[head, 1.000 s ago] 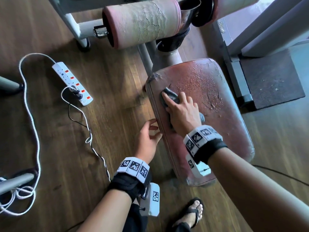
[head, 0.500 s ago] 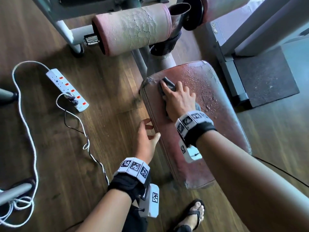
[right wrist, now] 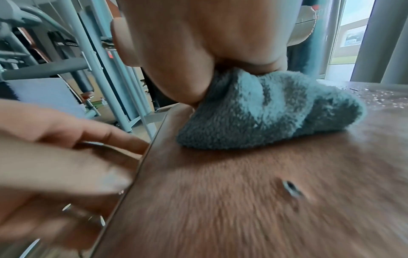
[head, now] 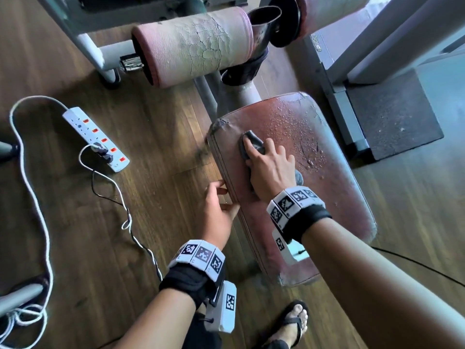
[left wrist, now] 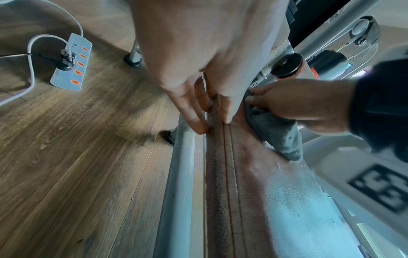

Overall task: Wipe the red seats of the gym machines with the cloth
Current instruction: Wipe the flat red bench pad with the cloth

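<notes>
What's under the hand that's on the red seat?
A grey cloth, pressed flat on the red seat by the right hand. Its ends peek out; the middle is hidden.

seat (head: 324, 197): worn dull red, pale scuffed edges
cloth (right wrist: 260, 111): grey-blue, fluffy
roller pad (head: 191, 49): faded pink, cracked cream patches
power strip (head: 95, 142): white, orange-red switches
floor (head: 88, 222): dark brown wood grain
wristbands (head: 198, 258): white, black square-code markers

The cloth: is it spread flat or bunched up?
Bunched up. The cloth sits in thick folds under the right hand on the seat.
</notes>
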`<action>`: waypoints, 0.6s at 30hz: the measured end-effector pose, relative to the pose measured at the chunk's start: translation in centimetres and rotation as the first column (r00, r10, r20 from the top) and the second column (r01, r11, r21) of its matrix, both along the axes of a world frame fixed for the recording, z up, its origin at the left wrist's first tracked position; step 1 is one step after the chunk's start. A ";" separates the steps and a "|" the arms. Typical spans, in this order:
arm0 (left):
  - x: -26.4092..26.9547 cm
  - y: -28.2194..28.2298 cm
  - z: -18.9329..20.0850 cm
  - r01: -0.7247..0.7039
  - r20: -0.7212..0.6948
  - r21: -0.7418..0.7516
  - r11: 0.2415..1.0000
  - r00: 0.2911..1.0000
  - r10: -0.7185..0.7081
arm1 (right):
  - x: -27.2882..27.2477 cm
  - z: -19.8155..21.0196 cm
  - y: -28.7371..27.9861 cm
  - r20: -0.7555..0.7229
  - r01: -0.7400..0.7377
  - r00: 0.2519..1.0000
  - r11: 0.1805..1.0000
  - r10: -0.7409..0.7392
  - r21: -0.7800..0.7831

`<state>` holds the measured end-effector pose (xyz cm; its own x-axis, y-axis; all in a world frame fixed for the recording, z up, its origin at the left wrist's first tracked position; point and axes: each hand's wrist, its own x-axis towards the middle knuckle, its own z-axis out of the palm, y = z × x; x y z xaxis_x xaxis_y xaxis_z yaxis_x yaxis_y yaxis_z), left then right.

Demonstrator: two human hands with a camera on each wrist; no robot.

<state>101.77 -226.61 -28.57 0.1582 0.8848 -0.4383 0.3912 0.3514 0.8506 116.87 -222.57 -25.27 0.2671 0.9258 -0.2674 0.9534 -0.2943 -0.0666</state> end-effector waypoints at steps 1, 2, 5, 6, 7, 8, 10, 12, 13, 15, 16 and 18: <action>0.0 -0.1 0.0 0.002 -0.013 0.003 1.000 1.000 -0.002 | 0.2 -0.1 0.8 0.000 0.015 1.000 1.000 -0.015 0.009; 0.0 -0.1 0.0 0.004 -0.024 0.000 1.000 1.000 -0.004 | 0.3 -0.2 1.9 0.000 0.031 1.000 0.999 -0.031 0.020; 0.1 -0.2 -0.3 0.012 -0.054 -0.019 1.000 0.998 -0.013 | 0.6 -0.6 5.6 -0.004 0.088 0.996 0.996 -0.088 0.025; 0.2 -0.4 -0.6 0.028 -0.084 -0.023 0.999 0.996 -0.030 | 0.4 -0.7 6.7 -0.005 0.097 0.995 0.995 -0.096 0.017; 0.2 -0.5 -0.9 0.046 -0.106 -0.022 0.999 0.993 -0.048 | 0.0 -0.7 7.6 -0.002 0.084 0.996 0.996 -0.084 0.015; 0.2 -0.6 -0.9 0.060 -0.108 -0.035 0.998 0.992 -0.063 | -0.3 -0.7 8.2 0.007 0.049 0.999 0.999 -0.049 0.018; -0.1 -0.6 -1.0 0.073 -0.097 -0.066 0.995 0.992 -0.079 | -0.9 -0.6 8.4 0.025 -0.044 0.999 0.999 0.044 0.023; -0.4 -0.3 -0.9 0.099 -0.097 -0.061 0.993 0.990 -0.105 | -0.9 -0.5 7.3 0.026 -0.121 0.992 0.992 0.120 0.030; -0.6 -0.1 -0.9 0.108 -0.080 -0.052 0.993 0.990 -0.112 | -0.8 -0.5 6.4 0.025 -0.147 0.989 0.988 0.146 0.039; -0.8 0.1 -0.7 0.095 -0.050 -0.036 0.995 0.994 -0.097 | -0.4 -0.7 3.9 0.031 -0.155 0.988 0.986 0.153 0.064; -0.6 0.2 -0.4 0.076 -0.054 -0.013 0.997 0.996 -0.076 | 0.0 -0.8 2.6 0.030 -0.130 0.991 0.989 0.128 0.073; 0.2 0.4 0.3 0.059 -0.083 0.068 0.996 0.995 -0.053 | 0.9 -0.8 0.1 0.017 -0.049 0.999 0.996 0.048 0.080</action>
